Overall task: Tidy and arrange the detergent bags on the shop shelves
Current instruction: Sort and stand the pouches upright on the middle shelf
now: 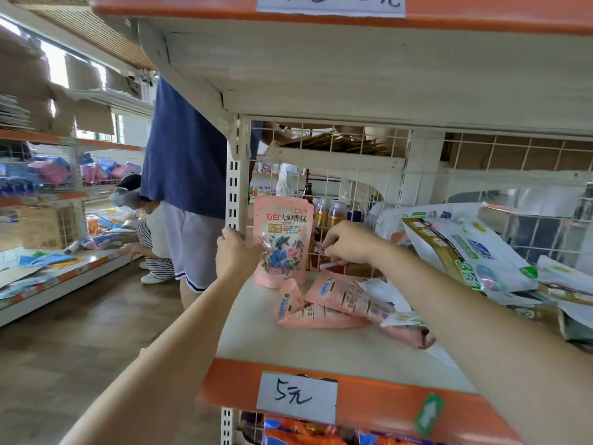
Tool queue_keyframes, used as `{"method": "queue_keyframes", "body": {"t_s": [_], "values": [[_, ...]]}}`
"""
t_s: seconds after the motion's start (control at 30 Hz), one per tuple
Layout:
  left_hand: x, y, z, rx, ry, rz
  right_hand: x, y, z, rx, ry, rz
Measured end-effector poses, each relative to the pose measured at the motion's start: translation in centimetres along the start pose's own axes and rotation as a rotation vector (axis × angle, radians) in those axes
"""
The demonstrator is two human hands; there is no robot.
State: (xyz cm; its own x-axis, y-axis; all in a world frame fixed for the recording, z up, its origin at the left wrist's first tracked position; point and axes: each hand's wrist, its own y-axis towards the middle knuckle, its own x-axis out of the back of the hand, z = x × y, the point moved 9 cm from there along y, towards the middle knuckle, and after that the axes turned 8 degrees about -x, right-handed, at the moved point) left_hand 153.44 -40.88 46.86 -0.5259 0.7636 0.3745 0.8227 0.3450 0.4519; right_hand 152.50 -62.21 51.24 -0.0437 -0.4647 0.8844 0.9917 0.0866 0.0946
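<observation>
Pink pouch (281,242) stands upright at frame centre on the shelf (256,332), against the wire back. Left hand (233,252) grips its left edge; right hand (348,244) pinches something small and pale beside it. More pink bags (324,303) lie flat below. Best to square the pouch against the wire, label forward, before letting go.

Centre frame: left hand (236,252) grips the left edge of an upright pink detergent bag (282,240) on the shelf (256,335) — right hand (348,244) pinches at its right side. Two more pink bags (324,305) lie flat just below; white bags (465,248) piled right. Price tag (296,396) on the orange edge, bottom centre.
</observation>
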Motion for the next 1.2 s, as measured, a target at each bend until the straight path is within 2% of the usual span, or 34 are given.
{"method": "queue_keyframes", "body": {"t_s": [0.07, 0.13, 0.2, 0.27, 0.33, 0.43, 0.53, 0.63, 0.7, 0.8, 0.9, 1.07, 1.2], "values": [[-0.4, -1.0, -1.6, -0.048, -0.005, 0.038, 0.7, -2.2, 0.2, 0.056, -0.304, 0.023], [-2.5, -2.5, -2.9, -0.104, -0.020, 0.227, -0.1, -4.4, -1.0, 0.047, -0.511, 0.163], [-4.5, -4.9, -4.2, -0.193, 0.074, 0.448, -1.5, -6.4, -2.4, 0.020, -0.663, 0.266], [-5.4, -6.2, -4.2, -0.226, 0.134, 0.547, -2.4, -7.5, -2.6, 0.076, -0.804, 0.168], [-5.1, -6.8, -3.9, -0.207, 0.113, 0.551, -2.5, -8.1, -2.0, 0.153, -0.862, -0.001], [-4.5, -7.1, -3.3, -0.174, 0.059, 0.554, -0.9, -8.0, -2.0, 0.187, -0.674, -0.123], [-4.1, -8.0, -3.7, -0.163, 0.009, 0.620, 1.9, -7.5, -2.5, 0.134, -0.266, -0.161], [-3.3, -7.7, -4.9, -0.112, -0.205, 0.610, 4.1, -7.7, -2.6, 0.075, 0.303, -0.134], [-3.3, -8.3, -6.7, -0.103, -0.392, 0.664, 4.6, -7.6, -2.4, 0.063, 0.675, -0.085], [-3.8, -9.1, -7.9, -0.024, -0.579, 0.698, 3.1, -7.5, -1.6, 0.057, 1.054, 0.065], [-3.2, -8.7, -7.6, 0.010, -0.658, 0.559, 1.4, -6.9, -0.9, 0.059, 1.064, 0.112], [-0.2, -6.7, -7.2, -0.065, -0.654, 0.407, 1.4, -5.2, 0.1, 0.074, 0.941, -0.020], [3.3, -4.1, -8.1, -0.113, -0.671, 0.265, 1.0, -4.3, 3.3, 0.186, 0.890, 0.051]]}}
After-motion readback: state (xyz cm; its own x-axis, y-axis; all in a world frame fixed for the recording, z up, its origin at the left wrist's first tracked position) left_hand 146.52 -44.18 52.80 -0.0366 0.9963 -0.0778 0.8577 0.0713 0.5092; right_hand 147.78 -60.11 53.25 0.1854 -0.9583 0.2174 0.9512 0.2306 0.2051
